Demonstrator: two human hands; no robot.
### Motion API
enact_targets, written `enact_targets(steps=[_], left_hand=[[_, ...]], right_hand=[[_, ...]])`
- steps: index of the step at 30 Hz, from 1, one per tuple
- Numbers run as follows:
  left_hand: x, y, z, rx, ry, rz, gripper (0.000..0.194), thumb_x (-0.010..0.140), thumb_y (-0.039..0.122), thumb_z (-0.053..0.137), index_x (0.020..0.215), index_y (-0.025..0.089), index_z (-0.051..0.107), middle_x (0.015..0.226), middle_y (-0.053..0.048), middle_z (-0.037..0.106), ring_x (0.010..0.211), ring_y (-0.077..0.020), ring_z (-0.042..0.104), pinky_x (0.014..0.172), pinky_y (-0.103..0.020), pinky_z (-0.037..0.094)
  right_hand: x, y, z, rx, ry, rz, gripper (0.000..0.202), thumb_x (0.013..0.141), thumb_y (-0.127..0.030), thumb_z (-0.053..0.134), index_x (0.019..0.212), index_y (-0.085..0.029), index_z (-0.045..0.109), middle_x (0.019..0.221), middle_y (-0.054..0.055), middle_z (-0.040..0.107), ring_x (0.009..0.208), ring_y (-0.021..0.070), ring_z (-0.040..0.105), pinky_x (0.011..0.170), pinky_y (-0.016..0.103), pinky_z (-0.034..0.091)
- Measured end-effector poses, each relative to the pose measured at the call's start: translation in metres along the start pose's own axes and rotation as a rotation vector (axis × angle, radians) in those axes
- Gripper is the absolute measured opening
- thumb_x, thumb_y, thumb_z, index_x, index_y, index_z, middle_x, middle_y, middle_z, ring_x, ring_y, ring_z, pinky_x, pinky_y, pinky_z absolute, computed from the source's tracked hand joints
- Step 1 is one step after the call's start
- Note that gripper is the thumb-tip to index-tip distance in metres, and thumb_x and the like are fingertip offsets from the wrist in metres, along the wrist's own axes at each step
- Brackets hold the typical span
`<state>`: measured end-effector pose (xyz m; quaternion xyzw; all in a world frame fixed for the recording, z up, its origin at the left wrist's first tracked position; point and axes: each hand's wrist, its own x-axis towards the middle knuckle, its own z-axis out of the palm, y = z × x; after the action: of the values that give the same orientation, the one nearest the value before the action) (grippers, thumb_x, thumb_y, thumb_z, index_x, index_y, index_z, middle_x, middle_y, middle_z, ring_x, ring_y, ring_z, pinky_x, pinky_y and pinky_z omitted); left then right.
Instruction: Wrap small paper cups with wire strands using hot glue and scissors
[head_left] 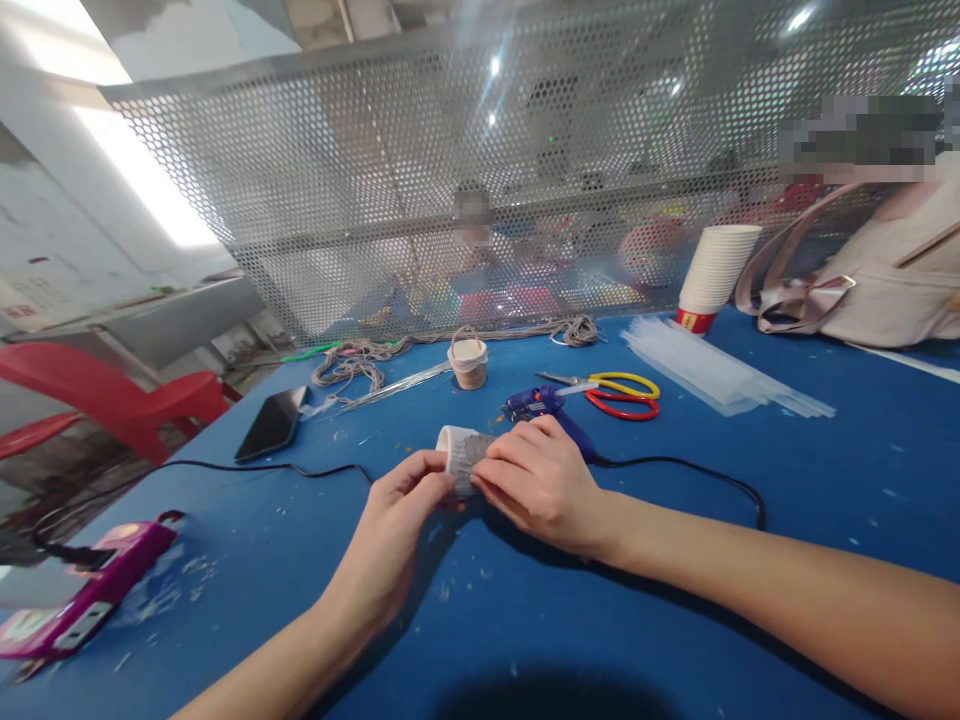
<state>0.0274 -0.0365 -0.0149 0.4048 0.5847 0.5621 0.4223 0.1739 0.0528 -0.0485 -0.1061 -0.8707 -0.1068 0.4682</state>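
A small white cup [463, 458] with grey cord wrapped round its side lies tilted between my two hands, its open end toward the left. My left hand [409, 510] pinches the cup at its rim. Against the cord-covered side and far end press the fingers of my right hand [544, 480]. Just behind my right hand lies a blue glue gun [536, 402]. Beyond the cup stands a small wrapped basket [469, 364] with a thin handle.
Scissors [622, 395], glue sticks [712, 368], stacked paper cups [716, 275] and a bag [892, 255] are at the right. At the left are a phone [271, 424], a purple power strip [112, 580] and a black cable. Loose cord [360, 362] lies before a perforated metal screen [375, 190].
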Motion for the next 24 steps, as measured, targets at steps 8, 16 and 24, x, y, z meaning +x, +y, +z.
enact_targets(steps=[8, 16, 24], left_hand=[[0.002, 0.003, -0.002, -0.065, 0.022, -0.043, 0.01, 0.071, 0.022, 0.063, 0.071, 0.014, 0.07, 0.083, -0.004, 0.062, 0.074, -0.0157, 0.053, 0.068, -0.026, 0.047], [0.003, 0.002, -0.004, -0.09, 0.006, -0.042, 0.011, 0.072, 0.023, 0.063, 0.075, 0.016, 0.072, 0.082, -0.004, 0.063, 0.076, -0.0163, 0.053, 0.066, -0.025, 0.049], [0.001, 0.003, -0.006, -0.115, 0.023, -0.047, 0.009, 0.068, 0.022, 0.064, 0.068, 0.016, 0.07, 0.084, -0.004, 0.06, 0.077, -0.0171, 0.052, 0.061, -0.024, 0.05]], right_hand=[[-0.005, -0.001, -0.005, 0.139, -0.005, 0.045, 0.017, 0.089, -0.017, 0.051, 0.092, -0.013, 0.067, 0.081, 0.006, 0.068, 0.071, 0.0166, 0.056, 0.068, 0.033, 0.036], [-0.003, -0.003, -0.006, 0.048, -0.059, -0.012, 0.031, 0.091, -0.027, 0.047, 0.113, -0.01, 0.062, 0.105, 0.011, 0.068, 0.089, 0.0221, 0.056, 0.074, 0.036, 0.039], [-0.012, -0.002, -0.001, -0.142, -0.122, -0.161, 0.051, 0.096, -0.046, 0.041, 0.122, -0.006, 0.057, 0.125, 0.012, 0.062, 0.107, 0.0254, 0.048, 0.085, 0.039, 0.034]])
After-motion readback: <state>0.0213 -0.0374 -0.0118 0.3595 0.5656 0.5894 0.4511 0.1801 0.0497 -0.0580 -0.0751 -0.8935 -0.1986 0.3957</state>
